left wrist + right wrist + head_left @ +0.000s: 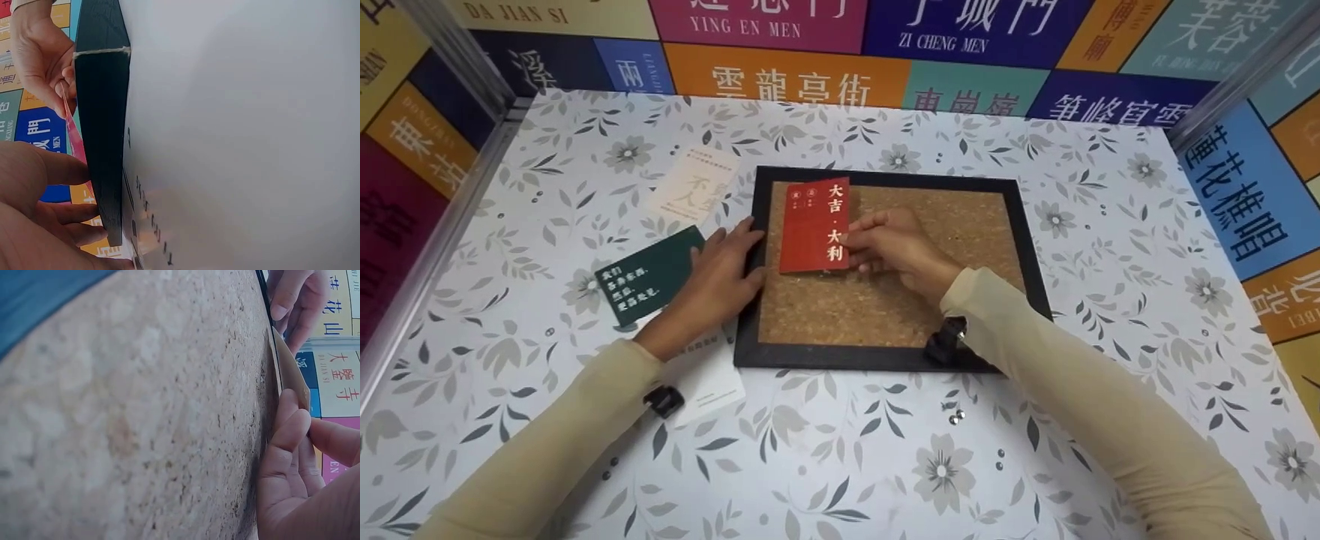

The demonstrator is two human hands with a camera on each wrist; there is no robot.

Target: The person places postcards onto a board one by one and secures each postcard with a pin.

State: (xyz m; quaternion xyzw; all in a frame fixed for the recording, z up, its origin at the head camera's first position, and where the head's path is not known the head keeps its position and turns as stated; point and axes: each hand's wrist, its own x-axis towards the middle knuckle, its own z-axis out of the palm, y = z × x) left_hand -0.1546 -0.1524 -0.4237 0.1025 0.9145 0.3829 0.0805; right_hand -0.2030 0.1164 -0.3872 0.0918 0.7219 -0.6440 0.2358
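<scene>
A red card (810, 232) with white and gold characters lies over the left part of a cork board (885, 315) in a black frame (877, 356). My right hand (896, 244) pinches the card's right edge between thumb and fingers. In the right wrist view, that card (292, 374) tilts up from the cork at the held edge. My left hand (720, 277) rests against the frame's left side, and in the left wrist view its fingertips touch the black edge (101, 112). A green card (649, 277) lies partly beneath this hand.
Left of the board lie a pale card (694, 187) and a white card (709, 382), the latter partly hidden by the left arm. Several small shiny pieces (955, 417) sit in front of the board. Panels with large characters (802, 79) stand behind the flowered tabletop (840, 450).
</scene>
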